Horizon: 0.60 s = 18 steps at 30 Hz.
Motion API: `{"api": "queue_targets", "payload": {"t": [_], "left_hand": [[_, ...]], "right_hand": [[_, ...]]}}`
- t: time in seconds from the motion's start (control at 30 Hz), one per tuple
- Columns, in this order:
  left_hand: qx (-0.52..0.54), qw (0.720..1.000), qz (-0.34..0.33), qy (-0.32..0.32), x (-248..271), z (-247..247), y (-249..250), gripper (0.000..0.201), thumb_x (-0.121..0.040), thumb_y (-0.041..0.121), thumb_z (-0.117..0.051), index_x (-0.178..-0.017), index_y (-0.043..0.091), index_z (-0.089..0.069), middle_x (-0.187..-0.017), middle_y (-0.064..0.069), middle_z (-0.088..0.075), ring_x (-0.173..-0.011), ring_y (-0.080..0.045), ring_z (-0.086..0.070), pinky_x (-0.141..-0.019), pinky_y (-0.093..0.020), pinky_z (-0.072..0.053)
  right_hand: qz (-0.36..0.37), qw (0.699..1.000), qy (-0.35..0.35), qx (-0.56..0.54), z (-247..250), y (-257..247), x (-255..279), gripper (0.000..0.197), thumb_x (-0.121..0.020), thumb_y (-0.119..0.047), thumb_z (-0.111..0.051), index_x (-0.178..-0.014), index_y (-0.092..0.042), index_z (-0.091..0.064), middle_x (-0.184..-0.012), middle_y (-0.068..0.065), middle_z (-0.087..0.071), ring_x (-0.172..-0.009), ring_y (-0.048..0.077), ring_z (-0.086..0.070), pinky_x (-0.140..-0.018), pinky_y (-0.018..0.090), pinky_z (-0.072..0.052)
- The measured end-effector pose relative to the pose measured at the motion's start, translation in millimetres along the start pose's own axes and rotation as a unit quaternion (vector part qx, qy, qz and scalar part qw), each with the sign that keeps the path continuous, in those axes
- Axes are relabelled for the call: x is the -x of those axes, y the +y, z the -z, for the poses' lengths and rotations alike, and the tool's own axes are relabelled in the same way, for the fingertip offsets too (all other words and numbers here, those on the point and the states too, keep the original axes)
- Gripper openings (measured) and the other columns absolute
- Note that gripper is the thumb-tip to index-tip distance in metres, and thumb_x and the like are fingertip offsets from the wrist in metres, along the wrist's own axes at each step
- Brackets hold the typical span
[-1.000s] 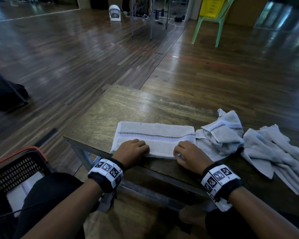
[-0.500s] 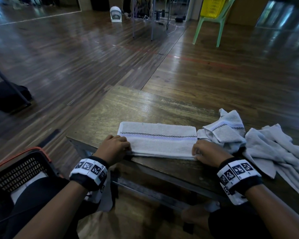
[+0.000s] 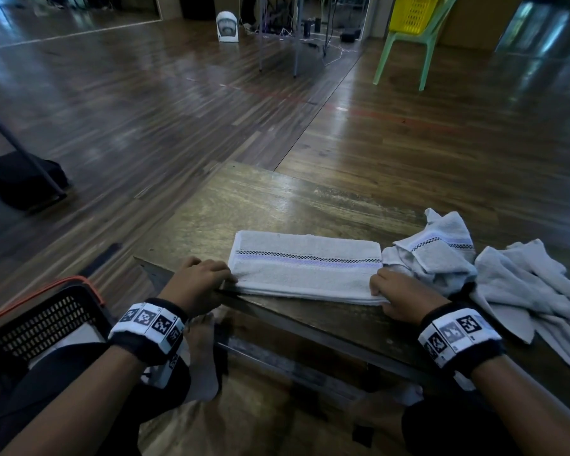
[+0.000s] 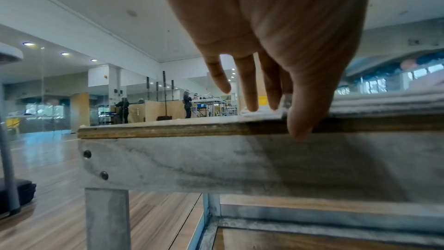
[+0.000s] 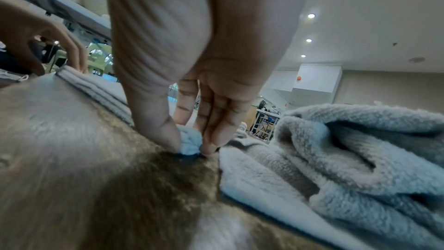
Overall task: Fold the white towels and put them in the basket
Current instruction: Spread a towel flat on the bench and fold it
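Note:
A folded white towel (image 3: pixel 306 268) with a checked stripe lies along the front of the wooden table (image 3: pixel 277 205). My left hand (image 3: pixel 226 279) is at its left end. In the left wrist view, the fingertips (image 4: pixel 252 107) touch the towel's end (image 4: pixel 384 102) and the thumb hangs over the table edge (image 4: pixel 168 130). My right hand (image 3: pixel 377 287) is at the right end, where thumb and fingers (image 5: pixel 190 145) pinch the towel's near corner (image 5: pixel 191 143). A black basket (image 3: pixel 46 320) with an orange rim stands on the floor at the lower left, with something white inside.
Two crumpled white towels (image 3: pixel 435 255) (image 3: pixel 533 291) lie on the table just right of my right hand. A green chair (image 3: pixel 405 44) holding a yellow basket and a small fan (image 3: pixel 227 26) stand far back. A dark bag (image 3: pixel 20 179) sits on the floor at left.
Both hands slid apart along the towel's near edge, from its middle to its two ends. The right hand now pinches the right corner.

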State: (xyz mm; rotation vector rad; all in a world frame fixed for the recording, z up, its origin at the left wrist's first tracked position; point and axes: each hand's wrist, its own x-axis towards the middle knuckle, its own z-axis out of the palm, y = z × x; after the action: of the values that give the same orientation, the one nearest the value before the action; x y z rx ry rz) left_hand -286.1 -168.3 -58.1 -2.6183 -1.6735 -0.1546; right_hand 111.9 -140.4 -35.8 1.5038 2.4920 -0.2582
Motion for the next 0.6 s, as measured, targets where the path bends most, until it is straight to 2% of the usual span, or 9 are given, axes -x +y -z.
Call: {"api": "queue_targets", "payload": {"t": [0.1, 0.2, 0.27, 0.37, 0.43, 0.5, 0.6], "left_hand": [[-0.007, 1.000, -0.021, -0.008, -2, 1, 1, 0.034, -0.050, 0.025, -0.077, -0.082, 0.030, -0.067, -0.083, 0.013, -0.067, -0.074, -0.011, -0.067, -0.071, -0.028, -0.025], [-0.011, 0.999, -0.039, -0.005, -2, 6, 0, 0.017, -0.057, 0.028, -0.071, -0.073, 0.030, -0.066, -0.076, 0.014, -0.067, -0.068, -0.009, -0.066, -0.070, -0.026, -0.024], [0.004, 0.999, -0.047, -0.006, 1, 8, 0, 0.011, -0.061, 0.033, -0.070, -0.070, 0.030, -0.067, -0.074, 0.015, -0.067, -0.065, -0.008, -0.065, -0.071, -0.026, -0.025], [0.114, 0.991, -0.049, 0.043, 8, 15, -1, 0.019, -0.070, 0.043, -0.056, -0.073, 0.029, -0.069, -0.074, 0.015, -0.067, -0.066, -0.005, -0.064, -0.071, -0.023, -0.032], [0.247, 0.965, -0.041, 0.085, 12, 30, 1, 0.019, -0.074, 0.041, -0.061, -0.076, 0.023, -0.068, -0.075, 0.013, -0.066, -0.069, -0.001, -0.061, -0.070, -0.018, -0.041], [0.346, 0.928, -0.003, 0.136, 15, 45, 5, 0.021, -0.075, 0.040, -0.064, -0.075, 0.019, -0.066, -0.074, 0.012, -0.066, -0.072, 0.001, -0.061, -0.067, -0.014, -0.045], [0.424, 0.889, 0.028, 0.168, 16, 60, 6, 0.020, -0.076, 0.041, -0.060, -0.071, 0.023, -0.062, -0.075, 0.007, -0.065, -0.073, -0.004, -0.061, -0.067, -0.014, -0.044]], "right_hand": [[-0.004, 1.000, 0.017, 0.014, -3, -2, -2, 0.019, -0.083, -0.008, -0.043, -0.098, -0.019, -0.047, -0.111, 0.002, -0.050, -0.099, 0.021, -0.051, -0.077, 0.033, -0.042], [-0.015, 0.999, 0.033, -0.023, 0, -2, 1, 0.017, -0.085, -0.011, -0.047, -0.099, -0.020, -0.051, -0.110, -0.002, -0.054, -0.102, 0.018, -0.052, -0.078, 0.028, -0.041], [-0.023, 0.998, 0.026, -0.059, 4, 0, 7, 0.015, -0.084, -0.016, -0.052, -0.095, -0.026, -0.050, -0.104, -0.007, -0.053, -0.099, 0.013, -0.052, -0.074, 0.024, -0.039], [-0.017, 0.994, 0.022, -0.106, 12, 6, 19, 0.017, -0.077, -0.022, -0.059, -0.081, -0.034, -0.048, -0.093, -0.011, -0.054, -0.088, 0.011, -0.054, -0.074, 0.028, -0.045], [-0.021, 0.982, 0.039, -0.183, 24, 10, 28, 0.021, -0.075, -0.016, -0.061, -0.071, -0.033, -0.049, -0.080, -0.010, -0.057, -0.075, 0.007, -0.054, -0.070, 0.030, -0.047], [-0.019, 0.955, 0.046, -0.293, 44, 12, 38, 0.025, -0.073, -0.011, -0.059, -0.060, -0.030, -0.050, -0.063, -0.008, -0.055, -0.061, 0.003, -0.049, -0.060, 0.023, -0.039], [0.021, 0.906, 0.051, -0.419, 72, 13, 45, 0.018, -0.065, -0.010, -0.046, -0.059, -0.024, -0.055, -0.062, -0.007, -0.057, -0.059, -0.001, -0.047, -0.059, 0.014, -0.037]]}}
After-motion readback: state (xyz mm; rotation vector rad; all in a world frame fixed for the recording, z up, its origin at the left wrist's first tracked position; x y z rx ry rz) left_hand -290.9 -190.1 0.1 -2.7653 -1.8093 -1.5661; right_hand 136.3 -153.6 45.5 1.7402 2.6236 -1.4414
